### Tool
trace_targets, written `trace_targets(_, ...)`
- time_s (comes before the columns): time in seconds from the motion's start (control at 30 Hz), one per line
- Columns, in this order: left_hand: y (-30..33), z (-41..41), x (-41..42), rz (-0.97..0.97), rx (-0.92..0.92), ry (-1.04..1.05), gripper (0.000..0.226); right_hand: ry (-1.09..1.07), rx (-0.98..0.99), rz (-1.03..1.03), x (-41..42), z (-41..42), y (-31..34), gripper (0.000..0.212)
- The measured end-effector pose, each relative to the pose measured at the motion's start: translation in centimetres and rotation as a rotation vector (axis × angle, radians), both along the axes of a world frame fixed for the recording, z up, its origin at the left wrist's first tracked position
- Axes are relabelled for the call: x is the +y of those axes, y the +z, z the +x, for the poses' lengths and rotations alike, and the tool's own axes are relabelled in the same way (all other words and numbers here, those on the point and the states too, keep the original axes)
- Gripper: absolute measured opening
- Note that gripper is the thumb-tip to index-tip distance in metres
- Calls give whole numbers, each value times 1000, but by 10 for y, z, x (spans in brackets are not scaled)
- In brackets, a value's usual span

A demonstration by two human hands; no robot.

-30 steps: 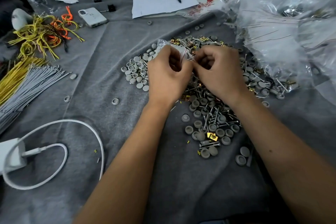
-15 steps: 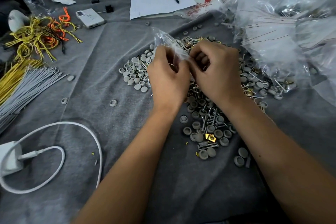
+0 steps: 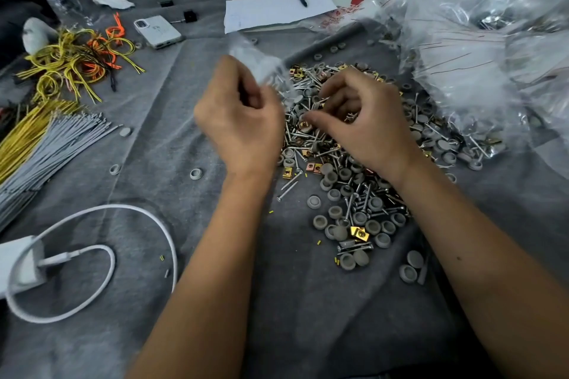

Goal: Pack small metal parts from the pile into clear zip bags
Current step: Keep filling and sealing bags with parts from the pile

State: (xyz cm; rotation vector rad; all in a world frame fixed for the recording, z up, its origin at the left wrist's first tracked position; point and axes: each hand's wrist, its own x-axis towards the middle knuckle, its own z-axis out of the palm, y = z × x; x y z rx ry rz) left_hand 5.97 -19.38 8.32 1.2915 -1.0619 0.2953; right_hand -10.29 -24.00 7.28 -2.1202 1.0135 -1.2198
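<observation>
A pile of screws, gold clips and grey caps (image 3: pixel 348 169) lies on the grey cloth at centre right. My left hand (image 3: pixel 240 120) grips a clear zip bag (image 3: pixel 261 64), blurred by motion, which sticks up and away from the fingers with a few parts showing inside. My right hand (image 3: pixel 360 120) hovers over the pile just right of the bag, fingers curled with thumb and forefinger close together; whether they pinch a part I cannot tell.
A heap of filled clear bags (image 3: pixel 480 49) fills the right back. Yellow and orange wires (image 3: pixel 74 61), grey and yellow ties (image 3: pixel 40 148), a phone (image 3: pixel 157 31), paper with a pen (image 3: pixel 277 9) and a white charger with cable (image 3: pixel 61 258) lie left and behind.
The hands have come apart: the right hand let go of the bag and dropped toward the pile, while the left hand swung the bag up and to the left.
</observation>
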Motion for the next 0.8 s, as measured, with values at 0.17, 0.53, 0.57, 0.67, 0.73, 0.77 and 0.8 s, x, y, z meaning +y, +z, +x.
trace_targets(0.17, 7, 18, 10, 102, -52, 291, 12, 241, 363, -121, 2, 2, -2, 26)
trace_targets(0.53, -13, 27, 1, 543, -199, -53, 9, 186, 437, -207, 6, 13, -9, 12)
trace_targets(0.57, -14, 30, 1, 553, -224, -73, 9, 159, 439, -212, 6, 13, -10, 14)
trace_targets(0.67, -18, 32, 2, 538, -277, -106, 8, 149, 537, -190, 5, 13, -12, 26)
trace_targets(0.73, -20, 30, 2, 514, -277, -102, 8, 157, 576, -179, 5, 14, -12, 29)
trace_targets(0.77, -21, 29, 2, 499, -260, -99, 8, 159, 571, -177, 6, 15, -13, 28)
trace_targets(0.8, -21, 29, 1, 482, -235, -96, 8, 159, 557, -173, 6, 15, -12, 25)
